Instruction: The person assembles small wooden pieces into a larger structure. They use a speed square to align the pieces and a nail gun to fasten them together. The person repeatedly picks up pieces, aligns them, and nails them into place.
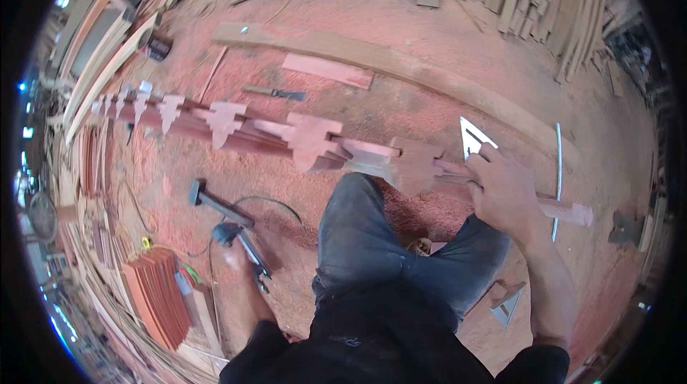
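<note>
A long reddish wooden piece [311, 142] with a row of carved, scroll-edged blocks runs across the view in front of my knees. My right hand [501, 185] is closed on its right part, with bent fingers and the thumb around the narrow rail. A white triangle square [472, 135] shows just beyond those fingertips, partly hidden by them; whether they touch it, I cannot tell. Low on the left, my left hand [236, 258] is smeared by motion beside a dark corded power tool [253, 254]. Its fingers are unclear.
A hammer [218, 201] lies left of my knees, near a black cord. Beyond the carved piece are a chisel [273, 93], a pink board [328, 70] and a long plank [372, 58]. Stacked reddish slats [159, 298] stand lower left; another triangle square [508, 307] lies lower right.
</note>
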A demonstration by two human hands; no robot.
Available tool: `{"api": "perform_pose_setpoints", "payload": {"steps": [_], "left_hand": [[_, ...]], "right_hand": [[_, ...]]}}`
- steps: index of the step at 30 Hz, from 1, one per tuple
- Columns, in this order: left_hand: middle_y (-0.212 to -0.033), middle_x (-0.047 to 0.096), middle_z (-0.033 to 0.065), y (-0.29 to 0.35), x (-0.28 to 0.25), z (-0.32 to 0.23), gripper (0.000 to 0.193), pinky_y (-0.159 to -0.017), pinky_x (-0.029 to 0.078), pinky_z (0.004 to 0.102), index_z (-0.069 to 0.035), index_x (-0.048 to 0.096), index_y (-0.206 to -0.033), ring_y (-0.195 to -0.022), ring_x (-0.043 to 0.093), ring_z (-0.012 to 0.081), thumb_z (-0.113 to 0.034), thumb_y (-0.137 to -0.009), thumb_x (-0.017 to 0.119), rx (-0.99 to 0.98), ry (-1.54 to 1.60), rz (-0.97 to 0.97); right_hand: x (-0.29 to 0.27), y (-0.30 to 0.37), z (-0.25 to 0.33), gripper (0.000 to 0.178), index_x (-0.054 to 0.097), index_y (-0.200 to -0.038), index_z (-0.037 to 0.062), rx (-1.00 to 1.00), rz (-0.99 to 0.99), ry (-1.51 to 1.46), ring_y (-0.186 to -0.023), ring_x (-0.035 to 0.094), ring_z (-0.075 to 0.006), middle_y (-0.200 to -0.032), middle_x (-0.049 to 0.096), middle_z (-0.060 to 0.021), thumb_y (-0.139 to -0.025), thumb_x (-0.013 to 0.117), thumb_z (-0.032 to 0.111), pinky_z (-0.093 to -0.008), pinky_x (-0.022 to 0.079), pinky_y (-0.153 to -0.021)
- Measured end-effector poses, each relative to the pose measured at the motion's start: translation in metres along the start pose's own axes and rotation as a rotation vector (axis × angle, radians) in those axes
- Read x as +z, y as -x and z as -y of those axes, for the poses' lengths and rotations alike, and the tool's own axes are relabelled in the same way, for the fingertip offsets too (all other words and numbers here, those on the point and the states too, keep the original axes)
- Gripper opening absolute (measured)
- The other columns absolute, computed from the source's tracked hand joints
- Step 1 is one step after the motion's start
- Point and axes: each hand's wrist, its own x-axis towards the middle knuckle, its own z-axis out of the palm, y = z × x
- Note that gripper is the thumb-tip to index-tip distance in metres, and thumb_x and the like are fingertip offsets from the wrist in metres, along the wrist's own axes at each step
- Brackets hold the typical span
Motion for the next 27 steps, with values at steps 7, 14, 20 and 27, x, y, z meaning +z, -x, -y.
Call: {"api": "perform_pose_setpoints", "payload": {"steps": [7, 14, 20, 27], "left_hand": [[-0.097, 0.064, 0.0009, -0.009, -0.200, -0.189, 0.041, -0.067, 0.044, 0.0348, 0.001, 0.071, -0.126, -0.075, 0.049, 0.0138, -0.036, -0.108, 0.074, 0.656, 0.296, -0.173], [-0.091, 0.070, 0.0043, 0.082, -0.283, -0.525, 0.039, -0.072, 0.051, 0.0339, -0.002, 0.072, -0.112, -0.081, 0.064, 0.0137, -0.040, -0.105, 0.071, 1.071, -0.321, -0.045], [-0.099, 0.072, 0.0071, 0.217, 0.002, -0.705, 0.034, -0.077, 0.051, 0.0342, 0.000, 0.074, -0.120, -0.089, 0.067, 0.0159, -0.028, -0.101, 0.068, 1.471, -0.570, 1.071], [-0.069, 0.068, 0.0071, 0.318, 0.252, -0.632, 0.048, -0.061, 0.053, 0.0360, 0.000, 0.075, -0.095, -0.062, 0.067, 0.0171, -0.047, -0.099, 0.072, 1.099, -0.939, 1.801]], "right_hand": [[0.004, -0.003, 0.000, 0.018, 0.068, -0.103, 0.0092, -0.035, -0.020, -0.001, -0.108, 0.066, -0.0376, -0.108, 0.065, -0.0132, -0.087, 0.074, 0.014, -0.0558, 0.050, -0.094], [0.004, -0.002, 0.003, 0.017, 0.069, -0.102, 0.0099, 0.021, 0.086, 0.015, -0.107, 0.062, -0.0385, -0.105, 0.060, -0.0133, -0.087, 0.076, 0.015, -0.0554, 0.046, -0.094], [0.000, 0.001, 0.007, 0.009, 0.068, -0.094, 0.0137, 0.012, 0.118, 0.012, -0.100, 0.063, -0.0320, -0.100, 0.060, -0.0080, -0.087, 0.069, 0.020, -0.0557, 0.045, -0.088], [-0.010, -0.005, 0.004, 0.014, 0.070, -0.093, 0.0172, 0.040, 0.132, -0.047, -0.112, 0.066, -0.0254, -0.100, 0.062, -0.0043, -0.082, 0.067, 0.025, -0.0486, 0.048, -0.093]]}}
